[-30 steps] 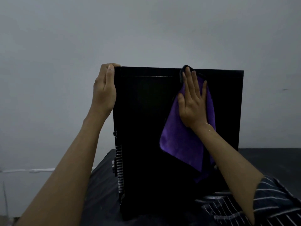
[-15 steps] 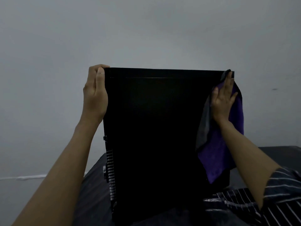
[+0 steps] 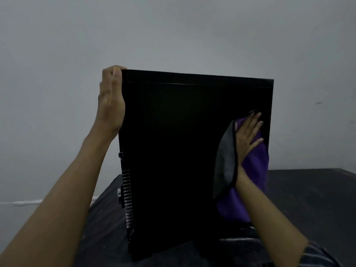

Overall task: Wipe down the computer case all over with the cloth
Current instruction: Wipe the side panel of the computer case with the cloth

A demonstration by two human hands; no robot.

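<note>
Gripping the upper left corner of the tall, black, box-shaped computer case [image 3: 183, 151] with the left hand [image 3: 110, 101], fingers curling round the corner, thumb lying along the near edge. Pressing the purple cloth with grey backing and black hem [image 3: 254, 170] flat against the case's near panel, close to its right edge, with the right hand [image 3: 247, 139], fingers lying straight and slightly spread, pinching nothing. Standing upright on the dark table [image 3: 308, 199], slotted metal vents [image 3: 128, 199] facing left. Hanging below the right wrist in a loose fold, grey side turning outward. Showing a striped sleeve [image 3: 319, 255] at lower right and a plain grey wall [image 3: 173, 31] behind.
</note>
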